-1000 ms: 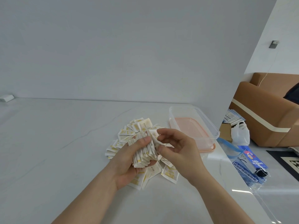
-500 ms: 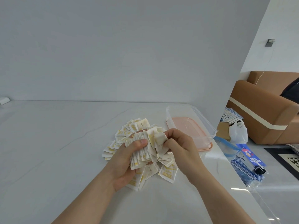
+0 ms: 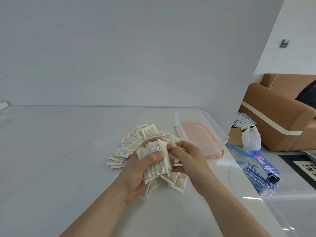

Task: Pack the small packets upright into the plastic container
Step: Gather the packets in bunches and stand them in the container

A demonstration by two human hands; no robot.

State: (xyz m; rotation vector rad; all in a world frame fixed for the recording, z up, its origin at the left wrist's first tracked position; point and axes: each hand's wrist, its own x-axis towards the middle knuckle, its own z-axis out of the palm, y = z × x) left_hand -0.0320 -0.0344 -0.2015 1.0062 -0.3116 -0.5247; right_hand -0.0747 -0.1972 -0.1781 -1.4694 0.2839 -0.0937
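Since the frame a second earlier, the right hand (image 3: pixel 186 161) had drawn in against the bundle, its thumb and forefinger pressing one more packet onto the stack's right face where before it held that packet a little apart.

Nearest the viewer, two bare forearms reached up from the bottom edge over a pale table (image 3: pixel 59 159). The left hand (image 3: pixel 142 170) gripped a thick stack of small packets (image 3: pixel 157 161), white with yellow print, standing on edge side by side; its thumb lay across the front and its fingers curled behind. The right hand's fingers were curled, pinching the newest packet against the stack.

Under and just beyond the hands lay a loose pile of packets (image 3: pixel 131 144), fanned flat on the table. Farther back and to the right stood the plastic container (image 3: pixel 201 134), clear-walled with a pink base showing through, and with no packets inside it.

Beyond the table's right edge were a white bag (image 3: pixel 251 139) and a brown sofa (image 3: pixel 280 115).

The likely trouble: the stack looked thick for one hand, so a slackened thumb could let the slippery packets splay and spill, and they could topple flat on reaching the roomy container.
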